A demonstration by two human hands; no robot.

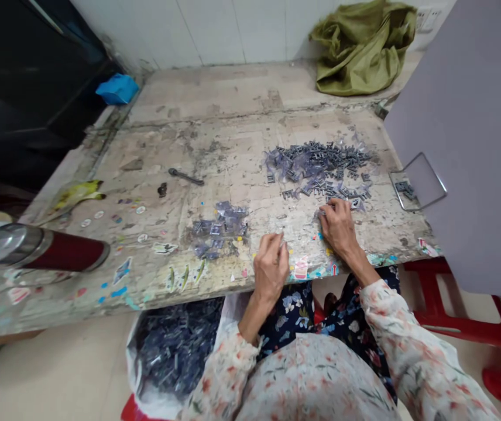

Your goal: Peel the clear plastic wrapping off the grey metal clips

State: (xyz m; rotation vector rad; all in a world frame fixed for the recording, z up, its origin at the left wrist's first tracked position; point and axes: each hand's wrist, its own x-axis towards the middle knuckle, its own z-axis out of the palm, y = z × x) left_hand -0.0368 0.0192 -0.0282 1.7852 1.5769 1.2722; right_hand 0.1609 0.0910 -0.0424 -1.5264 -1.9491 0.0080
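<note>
My left hand [270, 264] is over the front of the worktable, its thumb and fingers pinched together; whatever is between the tips is too small to make out. To its right, my right hand [339, 227] reaches down at the near side of a pile of small grey plastic parts [327, 158]. Its fingers are drawn together at the tabletop and hide what they grip. Clear little bags lie among the loose parts. Left of my left hand is a smaller group of filled clear bags [219, 225].
A white sack [134, 356] of similar bagged parts stands below the table edge. On the left are a dark red thermos [72, 250] and a yellow peel-like thing [77, 195]. An olive cloth [360, 52] lies at the back right, beside a grey panel [474, 146] with a wire handle.
</note>
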